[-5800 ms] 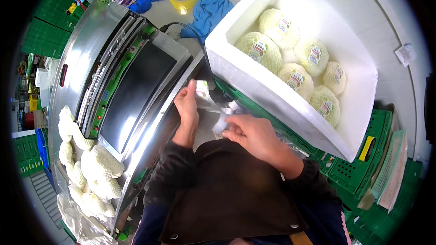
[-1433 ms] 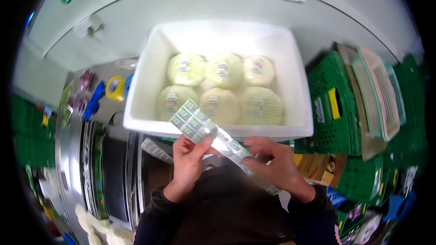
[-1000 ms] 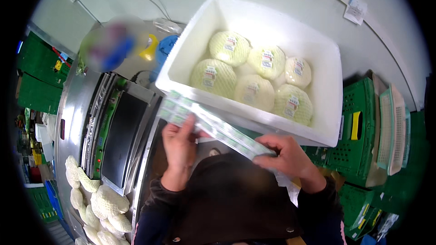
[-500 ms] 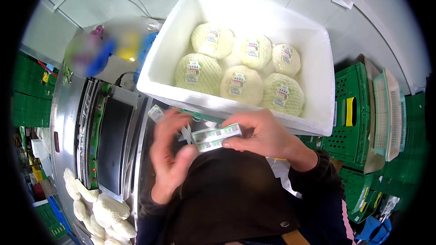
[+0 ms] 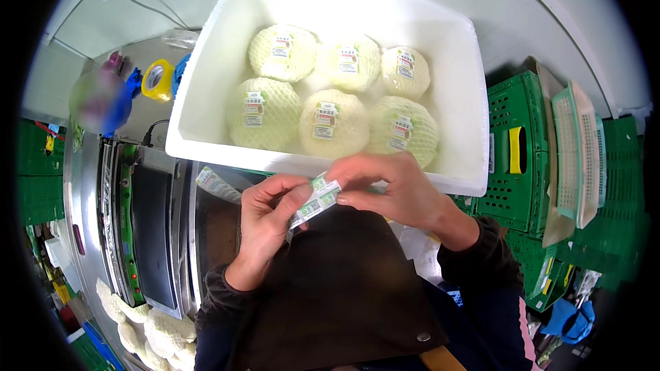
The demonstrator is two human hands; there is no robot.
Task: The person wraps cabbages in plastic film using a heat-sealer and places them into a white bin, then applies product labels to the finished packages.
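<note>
Close to my chest, a small strip of green-and-white printed labels [image 5: 317,203] is pinched between both hands. My left hand [image 5: 265,218] grips its left end between thumb and fingers. At the other end, my right hand [image 5: 399,189] is closed on it with thumb and forefinger. Just beyond stands a large white foam box [image 5: 474,124], its near wall right behind my fingers. Several round, pale green cabbage-like heads [image 5: 335,125] in netting lie inside in two rows, each with a label on top.
Left of me is a machine with a black plate [image 5: 152,223] on a steel counter. A loose label strip [image 5: 218,184] lies beside it. More netted pieces [image 5: 161,333] are piled below. Yellow tape [image 5: 158,80] sits behind. Green crates [image 5: 498,185] and upright baskets [image 5: 572,158] stand at right.
My left hand has closed from open fingers onto the label strip, which now sits tilted between both hands. The view has shifted, so the box appears further left.
</note>
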